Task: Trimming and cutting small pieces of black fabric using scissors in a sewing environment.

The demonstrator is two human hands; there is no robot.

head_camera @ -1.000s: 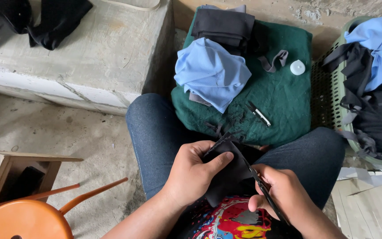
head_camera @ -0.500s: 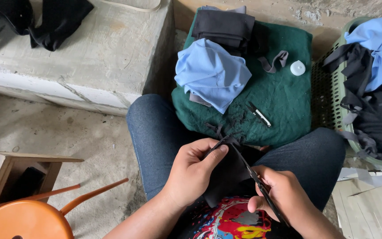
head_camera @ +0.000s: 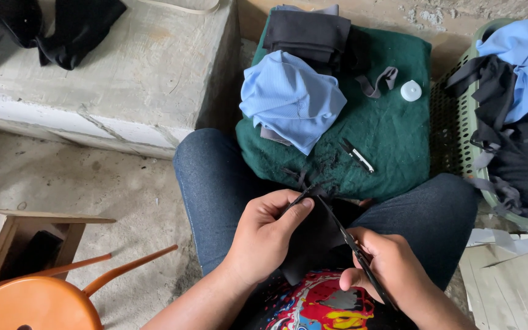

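While the left hand (head_camera: pixel 264 235) pinches limp black cloth (head_camera: pixel 313 244), the right hand (head_camera: pixel 392 272) stays closed around slim dark scissors (head_camera: pixel 346 235), blades slightly nearer the cloth's edge than before.

A dark green cushion (head_camera: pixel 392 128) carries a crumpled light-blue shirt (head_camera: pixel 291 98), folded black cloth (head_camera: pixel 310 33), a grey strap (head_camera: pixel 380 82), a white cap (head_camera: pixel 410 90) and a small black clipper (head_camera: pixel 357 155). On the concrete ledge (head_camera: pixel 135 85) lie black garments (head_camera: pixel 44 27).

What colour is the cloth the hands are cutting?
Black. The head view shows the cloth pinched by the left hand.
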